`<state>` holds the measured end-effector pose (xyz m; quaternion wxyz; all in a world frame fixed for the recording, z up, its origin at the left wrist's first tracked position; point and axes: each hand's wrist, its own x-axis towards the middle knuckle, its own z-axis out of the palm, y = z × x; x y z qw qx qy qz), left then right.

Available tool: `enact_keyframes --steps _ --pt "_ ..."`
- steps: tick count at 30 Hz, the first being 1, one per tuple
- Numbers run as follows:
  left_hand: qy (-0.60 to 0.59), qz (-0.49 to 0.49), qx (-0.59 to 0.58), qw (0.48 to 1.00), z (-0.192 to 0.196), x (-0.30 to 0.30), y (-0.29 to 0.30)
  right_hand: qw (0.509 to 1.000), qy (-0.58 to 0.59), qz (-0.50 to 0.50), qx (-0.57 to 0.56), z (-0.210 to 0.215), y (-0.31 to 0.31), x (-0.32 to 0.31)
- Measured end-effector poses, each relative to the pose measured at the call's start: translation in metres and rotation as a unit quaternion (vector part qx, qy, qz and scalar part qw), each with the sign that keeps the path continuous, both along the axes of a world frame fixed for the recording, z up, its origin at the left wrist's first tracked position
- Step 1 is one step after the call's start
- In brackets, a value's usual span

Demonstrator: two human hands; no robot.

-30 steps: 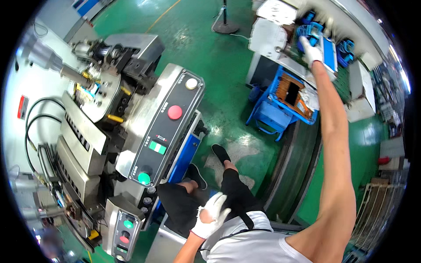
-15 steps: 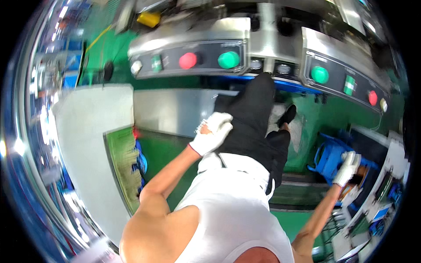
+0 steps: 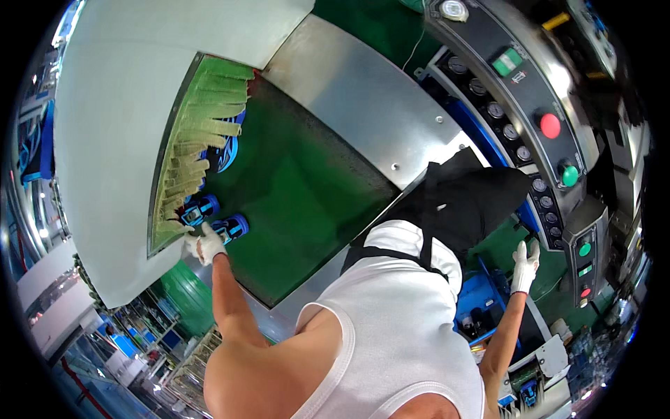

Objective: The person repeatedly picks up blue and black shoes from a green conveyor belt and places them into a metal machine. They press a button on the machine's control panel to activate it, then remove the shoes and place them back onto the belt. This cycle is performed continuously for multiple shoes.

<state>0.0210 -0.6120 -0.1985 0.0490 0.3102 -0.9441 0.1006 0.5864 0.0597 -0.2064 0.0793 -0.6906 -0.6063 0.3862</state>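
My left hand (image 3: 206, 246), in a white glove, is at the near left corner of a green belt (image 3: 293, 188), fingers apart. Just beyond its fingertips lie two blue-and-black shoe-like pieces (image 3: 230, 227); I cannot tell whether the hand touches the nearer one. Another blue piece (image 3: 229, 150) sits farther along, partly under a fringed yellow-green curtain (image 3: 202, 119). My right hand (image 3: 525, 268), also gloved in white, is held out to the right with its fingers spread and nothing in them. It is above a blue container (image 3: 481, 300) and the green floor.
A pale machine housing (image 3: 112, 105) surrounds the curtain at the left. A metal plate (image 3: 363, 91) borders the belt's far side. Control panels (image 3: 516, 77) with red and green buttons and several gauges curve along the right. Racks (image 3: 150, 328) stand at the lower left.
The view has swung left toward the belt and curtain, so the control panels now lie at the right. My left hand has moved from beside my dark trousers to the shoe-like pieces.
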Motion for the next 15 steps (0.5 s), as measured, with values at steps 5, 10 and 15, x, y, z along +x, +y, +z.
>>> enact_keyframes --steps 5,10,15 --pt "-0.071 -0.002 0.097 0.993 -0.054 0.009 -0.078 0.989 -0.138 0.057 -0.027 -0.007 0.042 -0.006" --pt "-0.149 -0.079 0.011 0.986 -0.083 0.0 -0.084 0.992 -0.091 0.084 0.029 -0.037 0.052 0.014" --pt "-0.077 -0.259 0.084 0.959 -0.034 0.013 -0.028 0.992 -0.073 0.099 -0.022 0.03 0.02 -0.066"
